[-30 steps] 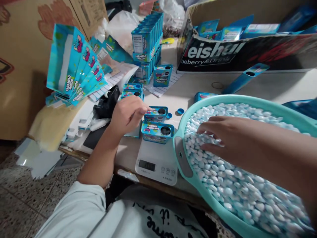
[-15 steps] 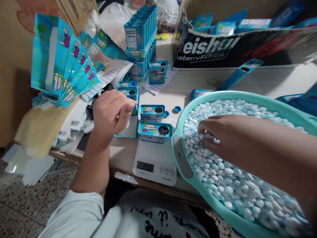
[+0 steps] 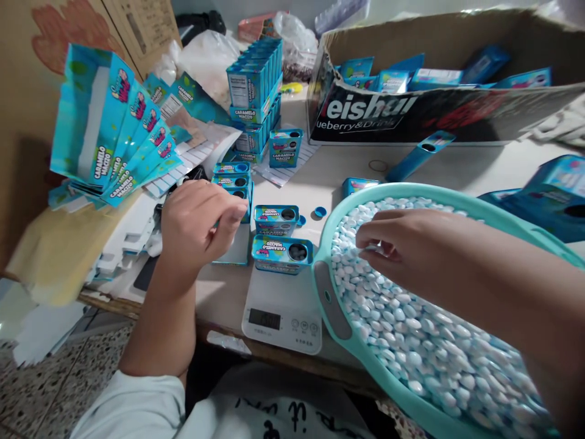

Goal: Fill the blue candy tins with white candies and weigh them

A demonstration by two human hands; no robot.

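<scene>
My right hand [image 3: 388, 241] is down at the surface of the white and pale-blue candies [image 3: 420, 329] in a turquoise basin [image 3: 450, 194]. Its fingers are pinched, with a white candy showing between them. My left hand [image 3: 198, 222] hovers in a loose fist left of the scale; its curled fingers hide whatever may be inside. On a white kitchen scale [image 3: 281, 299] stands a blue candy tin [image 3: 281, 253], its round opening showing candies within. Just behind it is a second open tin [image 3: 274, 218], with a small blue cap [image 3: 320, 211] lying to its right.
A black-printed carton [image 3: 365, 116] of blue packs stands at the back right. Stacked blue boxes [image 3: 251, 85] rise behind a lone tin [image 3: 285, 149]. Fanned blue display boxes [image 3: 100, 122] crowd the left. A long blue tin [image 3: 420, 155] lies behind the basin.
The view has tilted, so most things sit slightly lower and further left. My right hand's fingers have drawn together a little at the candies. My left hand keeps its fist.
</scene>
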